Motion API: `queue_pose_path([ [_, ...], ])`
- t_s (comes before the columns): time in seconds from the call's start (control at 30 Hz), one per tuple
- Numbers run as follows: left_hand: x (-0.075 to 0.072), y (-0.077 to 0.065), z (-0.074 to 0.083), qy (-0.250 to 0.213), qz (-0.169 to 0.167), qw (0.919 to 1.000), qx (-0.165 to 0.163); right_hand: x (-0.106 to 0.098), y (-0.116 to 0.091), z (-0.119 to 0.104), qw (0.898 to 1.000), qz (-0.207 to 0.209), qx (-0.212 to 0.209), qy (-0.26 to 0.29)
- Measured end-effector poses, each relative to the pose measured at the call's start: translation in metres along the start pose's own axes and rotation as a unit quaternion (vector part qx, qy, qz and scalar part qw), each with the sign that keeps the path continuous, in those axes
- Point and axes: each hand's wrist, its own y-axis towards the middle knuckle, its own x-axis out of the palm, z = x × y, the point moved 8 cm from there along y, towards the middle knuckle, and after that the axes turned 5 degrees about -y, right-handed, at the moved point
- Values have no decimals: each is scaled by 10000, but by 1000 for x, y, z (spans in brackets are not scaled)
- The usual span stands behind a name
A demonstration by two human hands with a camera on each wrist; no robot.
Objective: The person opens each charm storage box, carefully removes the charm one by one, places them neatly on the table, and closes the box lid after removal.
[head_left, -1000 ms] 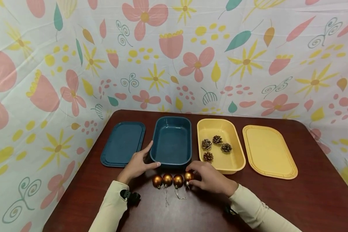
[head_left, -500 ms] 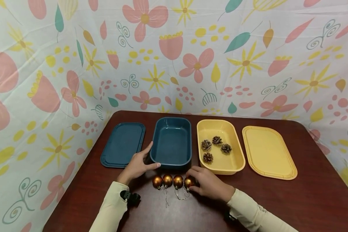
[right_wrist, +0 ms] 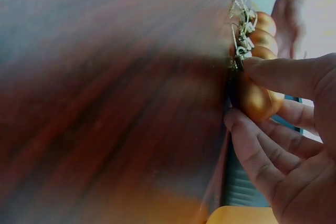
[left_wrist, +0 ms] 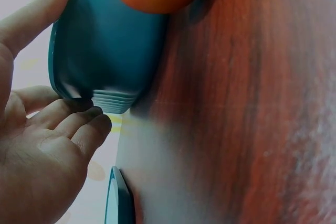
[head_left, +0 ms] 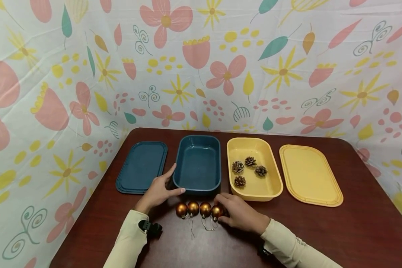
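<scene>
A blue plastic container (head_left: pixel 197 163) stands on the table with nothing in it. My left hand (head_left: pixel 158 191) holds its near left corner, thumb at the front rim and fingers against the side; the left wrist view shows those fingers (left_wrist: pixel 89 124) bent at the wall. Several copper-gold Christmas baubles (head_left: pixel 193 209) with string loops lie in a row in front of it. At the row's right end, my right hand (head_left: pixel 242 213) pinches the last bauble (right_wrist: pixel 254 98) between thumb and fingers, down at the table. That bauble sits beside its neighbour (head_left: pixel 206 210).
To the right of the blue container stands a yellow container (head_left: pixel 254 186) with several pine cones (head_left: pixel 250 161) inside. A blue lid (head_left: pixel 142 167) lies flat at the left, a yellow lid (head_left: pixel 309 175) at the right. Behind the dark wood table (head_left: pixel 361 230) hangs a flower-patterned cloth (head_left: pixel 201 74).
My right hand has shifted slightly toward me, bringing the last bauble down level with the row. The left hand stays on the blue container.
</scene>
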Motion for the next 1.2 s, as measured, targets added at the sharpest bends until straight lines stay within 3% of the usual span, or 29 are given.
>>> queue_pose_path([
  [0.5,0,-1,-1,-90,23,9999,-65,-1,-1,-7,9993,159,-248,-251],
  [1.2,0,-1,1,-18,21,10000,6,-2,-4,-7,9993,-21,-129,-358],
])
